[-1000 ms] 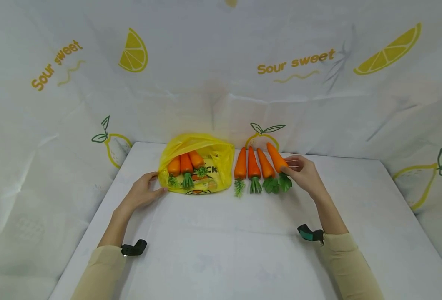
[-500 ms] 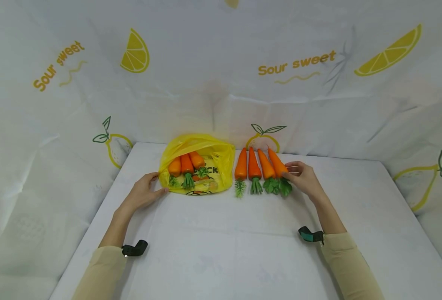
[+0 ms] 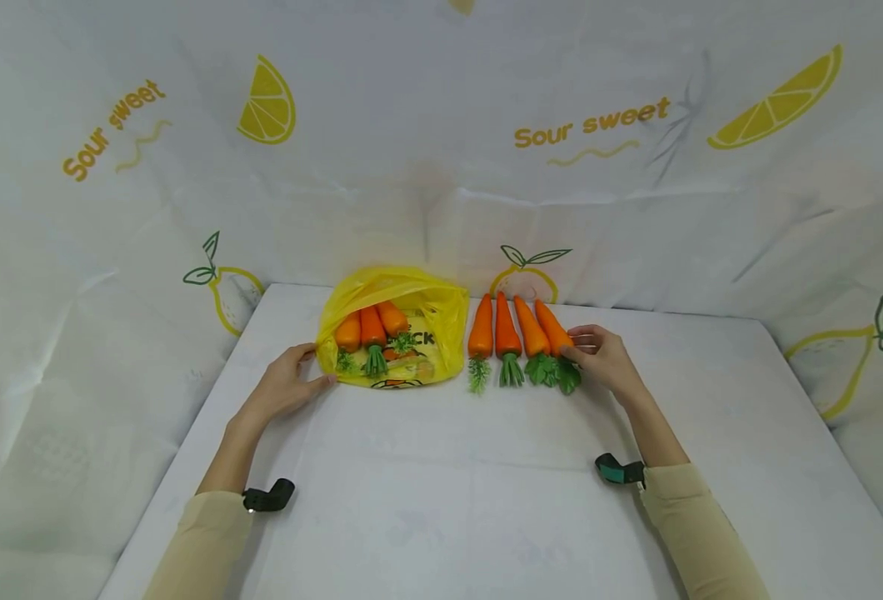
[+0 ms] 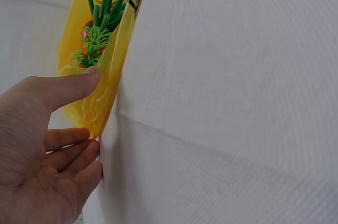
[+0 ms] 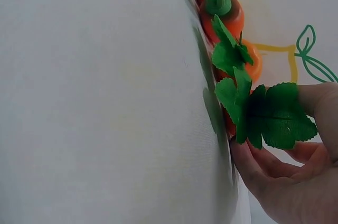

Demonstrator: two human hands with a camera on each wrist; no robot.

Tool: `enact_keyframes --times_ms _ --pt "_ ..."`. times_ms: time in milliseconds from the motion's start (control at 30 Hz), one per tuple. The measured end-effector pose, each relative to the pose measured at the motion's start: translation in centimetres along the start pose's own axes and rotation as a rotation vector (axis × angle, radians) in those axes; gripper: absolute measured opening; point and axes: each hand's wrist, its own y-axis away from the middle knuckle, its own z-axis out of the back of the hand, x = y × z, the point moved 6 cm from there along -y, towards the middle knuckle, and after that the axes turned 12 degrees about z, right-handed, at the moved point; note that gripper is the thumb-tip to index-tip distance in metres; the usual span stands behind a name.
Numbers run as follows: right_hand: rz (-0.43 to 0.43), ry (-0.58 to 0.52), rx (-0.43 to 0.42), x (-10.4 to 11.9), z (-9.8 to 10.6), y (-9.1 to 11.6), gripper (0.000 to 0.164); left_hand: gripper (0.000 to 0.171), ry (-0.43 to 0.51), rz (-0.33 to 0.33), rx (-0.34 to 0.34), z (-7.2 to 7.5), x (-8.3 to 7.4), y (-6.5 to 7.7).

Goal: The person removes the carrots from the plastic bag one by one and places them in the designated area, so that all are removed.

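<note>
On the left of the table, my left hand (image 3: 286, 385) touches the side of a yellow plastic bag (image 3: 451, 333), thumb and fingertips spread along its edge. The bag lies on its side, mouth towards me, and contains 3 carrots (image 3: 372, 328) with green tops facing out. To its right, several carrots lie side by side, tips pointing away from me. My right hand (image 3: 612, 360) holds the rightmost carrot (image 3: 552, 327) near its leafy end. In the right wrist view, broad green leaves (image 5: 282, 115) hide part of that grip.
White cloth covers the table (image 3: 426, 483). Behind it rises a white backdrop (image 3: 411, 183) printed with lemons and lettering. A black wrist camera (image 3: 269, 496) is worn on the left arm, another camera (image 3: 620, 469) on the right.
My right hand has lowered the rightmost carrot; it now lies beside the others, its tip lower than a second ago. My left hand and the bag have stayed put.
</note>
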Motion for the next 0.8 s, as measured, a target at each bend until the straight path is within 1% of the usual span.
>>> enact_keyframes --times_ms 233,500,800 --pt "-0.004 0.002 -0.014 -0.2 0.08 -0.13 0.051 0.082 0.003 0.006 0.003 -0.04 0.08 -0.08" --pt "-0.017 -0.007 -0.017 -0.17 -0.03 0.02 0.056 0.082 0.0 0.006 0.005 -0.16 0.11 -0.21" --pt "-0.013 -0.01 -0.023 0.2 0.62 0.18 0.058 0.082 0.005 0.002 0.004 -0.09 0.09 -0.17"
